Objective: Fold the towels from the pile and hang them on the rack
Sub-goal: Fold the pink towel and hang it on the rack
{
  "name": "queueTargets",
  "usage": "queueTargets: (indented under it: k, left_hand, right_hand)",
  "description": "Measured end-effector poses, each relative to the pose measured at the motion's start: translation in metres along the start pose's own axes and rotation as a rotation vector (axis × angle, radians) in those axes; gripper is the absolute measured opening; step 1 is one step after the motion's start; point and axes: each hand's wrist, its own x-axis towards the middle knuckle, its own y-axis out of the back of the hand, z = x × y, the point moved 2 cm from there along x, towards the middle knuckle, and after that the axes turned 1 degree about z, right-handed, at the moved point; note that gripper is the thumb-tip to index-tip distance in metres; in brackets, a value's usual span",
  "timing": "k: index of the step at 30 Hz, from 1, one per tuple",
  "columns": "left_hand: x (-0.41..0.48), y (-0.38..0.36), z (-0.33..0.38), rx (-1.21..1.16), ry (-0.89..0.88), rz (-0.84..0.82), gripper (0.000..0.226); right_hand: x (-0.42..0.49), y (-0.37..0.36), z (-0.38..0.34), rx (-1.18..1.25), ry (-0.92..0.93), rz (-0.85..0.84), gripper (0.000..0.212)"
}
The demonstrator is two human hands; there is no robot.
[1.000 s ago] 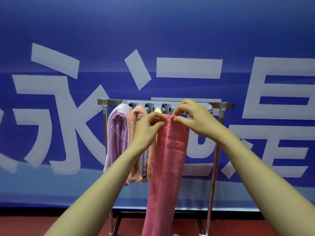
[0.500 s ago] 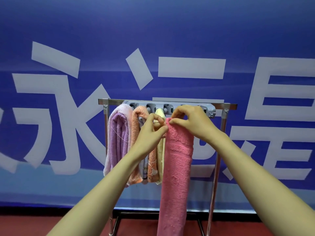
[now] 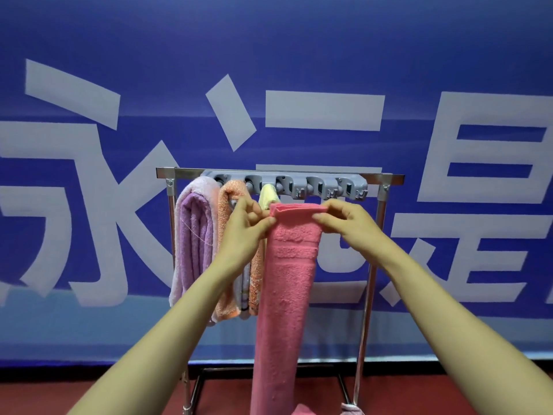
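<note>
Up at the rack (image 3: 386, 176), I have the pink towel (image 3: 284, 295) folded into a long narrow strip that hangs straight down in front of the frame. My left hand (image 3: 242, 232) pinches the left corner of its top edge between thumb and fingers. My right hand (image 3: 350, 220) pinches the right corner. The edge is stretched flat between them, just below the grey clip strip (image 3: 299, 185).

The lilac towel (image 3: 194, 235), orange towel (image 3: 223, 223) and yellow towel (image 3: 267, 196) already hang at the left end of the rack. I judge this towel's folding is done and the hanging is in hand.

Next I would raise the top edge to a free clip right of the yellow towel and push it in squarely. I would let go only once it bites, since a bunched edge could slip out.
</note>
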Motion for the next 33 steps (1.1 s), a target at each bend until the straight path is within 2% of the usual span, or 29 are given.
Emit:
queueTargets:
  k: [3,6,10,14,17,21,26,29,33]
  left_hand:
    - [0.000,-0.002,0.000,0.015,-0.024,-0.012,0.025]
    - [-0.001,-0.005,-0.002,0.045,-0.059,-0.047,0.027]
    - [-0.007,-0.007,-0.009,0.098,-0.085,-0.051,0.029]
    - [-0.020,-0.005,-0.023,-0.159,0.092,-0.171,0.032]
    - [-0.034,-0.001,-0.048,-0.081,0.187,-0.329,0.043]
    - [-0.045,-0.001,-0.075,-0.044,0.309,-0.356,0.049]
    - [-0.042,0.003,-0.080,0.056,0.363,-0.413,0.030]
    - [-0.036,0.002,-0.075,0.151,0.271,-0.339,0.016]
    - [-0.029,-0.001,-0.081,0.339,0.134,-0.062,0.021]
  right_hand:
    - [0.004,-0.004,0.002,0.133,-0.036,-0.049,0.019]
    - [0.006,-0.010,-0.003,0.049,-0.002,-0.107,0.034]
    - [0.014,-0.011,-0.015,-0.078,0.092,-0.144,0.014]
    - [0.022,-0.011,-0.016,-0.125,0.111,-0.199,0.009]
    - [0.024,-0.010,-0.014,-0.124,0.106,-0.238,0.009]
    - [0.025,-0.007,-0.016,-0.085,0.109,-0.258,0.011]
    - [0.027,-0.004,-0.018,-0.112,0.118,-0.285,0.011]
    - [0.028,0.000,-0.018,-0.121,0.121,-0.271,0.009]
    - [0.032,0.004,-0.017,-0.136,0.110,-0.209,0.010]
